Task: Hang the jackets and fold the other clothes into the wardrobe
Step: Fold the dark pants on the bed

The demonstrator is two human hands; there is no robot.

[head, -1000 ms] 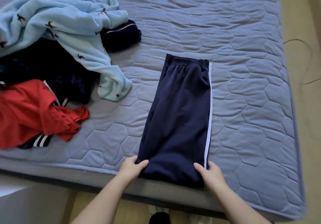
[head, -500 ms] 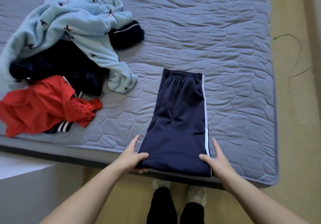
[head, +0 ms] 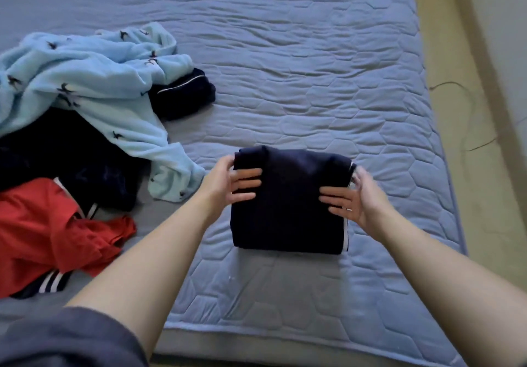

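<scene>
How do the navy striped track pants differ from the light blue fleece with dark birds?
The navy track pants with a white side stripe are folded into a rectangle; the light blue bird-print fleece lies crumpled. The left hand and right hand hold the pants; neither touches the fleece. Both lie on the quilted blue mattress.

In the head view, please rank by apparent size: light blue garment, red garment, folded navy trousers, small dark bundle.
1. light blue garment
2. red garment and folded navy trousers: look alike, unranked
3. small dark bundle
</scene>
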